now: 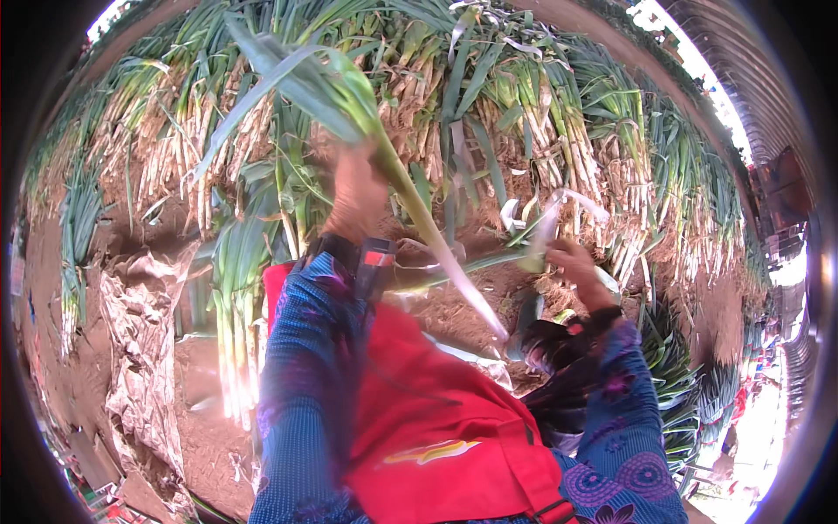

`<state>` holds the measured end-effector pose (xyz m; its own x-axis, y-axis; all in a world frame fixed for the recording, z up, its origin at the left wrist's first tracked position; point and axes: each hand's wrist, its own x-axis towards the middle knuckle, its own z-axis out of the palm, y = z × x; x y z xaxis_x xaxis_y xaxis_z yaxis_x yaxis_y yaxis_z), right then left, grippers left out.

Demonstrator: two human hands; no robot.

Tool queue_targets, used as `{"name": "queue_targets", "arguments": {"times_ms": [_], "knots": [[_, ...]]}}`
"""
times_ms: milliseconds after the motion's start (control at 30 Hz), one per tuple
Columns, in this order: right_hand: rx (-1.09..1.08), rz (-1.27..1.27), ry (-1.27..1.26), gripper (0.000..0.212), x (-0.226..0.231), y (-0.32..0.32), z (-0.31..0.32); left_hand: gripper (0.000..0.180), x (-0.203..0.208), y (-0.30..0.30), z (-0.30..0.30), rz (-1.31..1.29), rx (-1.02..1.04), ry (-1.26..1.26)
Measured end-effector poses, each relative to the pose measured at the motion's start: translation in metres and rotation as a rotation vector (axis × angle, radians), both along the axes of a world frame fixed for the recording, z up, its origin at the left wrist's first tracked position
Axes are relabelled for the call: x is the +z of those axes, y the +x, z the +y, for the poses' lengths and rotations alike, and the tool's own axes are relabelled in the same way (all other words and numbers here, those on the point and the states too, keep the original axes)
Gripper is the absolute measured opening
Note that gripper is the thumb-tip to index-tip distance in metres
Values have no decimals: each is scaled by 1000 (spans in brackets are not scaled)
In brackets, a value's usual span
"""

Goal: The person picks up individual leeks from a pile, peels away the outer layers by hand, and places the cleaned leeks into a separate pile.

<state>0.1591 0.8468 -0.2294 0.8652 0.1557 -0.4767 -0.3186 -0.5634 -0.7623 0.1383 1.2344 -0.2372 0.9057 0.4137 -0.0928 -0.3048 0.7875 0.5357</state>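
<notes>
A long leek slants across the middle, its green leaves up at the far left and its white root end down toward my red apron. My left hand is closed round it below the leaves, though the leaf hides some fingers. To the right of the stalk, my right hand is closed, thumb and fingers pinching a pale peeled strip of leek leaf. That strip is blurred and apart from the white stalk. Loose peelings lie beneath both hands.
Heaped leeks with soil on them stretch along the far side in a wide arc. A small bunch of clean leeks lies at the left, near a crumpled brown sack. More green leaves lie right of my right arm.
</notes>
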Motion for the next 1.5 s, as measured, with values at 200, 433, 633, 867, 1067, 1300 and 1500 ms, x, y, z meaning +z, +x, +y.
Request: {"name": "queue_targets", "arguments": {"times_ms": [200, 433, 633, 867, 1067, 1300, 1500], "knots": [[348, -252, 275, 46, 22, -25, 168, 34, -8, -2, -22, 57, -75, 110], [230, -388, 237, 35, -5, -44, 214, 33, -1, 1, -38, 88, 2, 104], [92, 43, 817, 26, 1, -44, 181, 42, 9, -9, -34, -32, -356, 110], [44, 47, 820, 29, 16, -54, 166, 36, 7, -10, -43, 39, -430, 227], [153, -533, 271, 27, 24, -49, 164, 45, 10, -14, -47, 73, -409, 306], [175, -357, 331, 18, 31, -47, 159, 48, 11, -19, -50, 87, -440, 360], [127, -41, 515, 17, 32, -48, 160, 49, 12, -22, -50, 106, -476, 359]]}}
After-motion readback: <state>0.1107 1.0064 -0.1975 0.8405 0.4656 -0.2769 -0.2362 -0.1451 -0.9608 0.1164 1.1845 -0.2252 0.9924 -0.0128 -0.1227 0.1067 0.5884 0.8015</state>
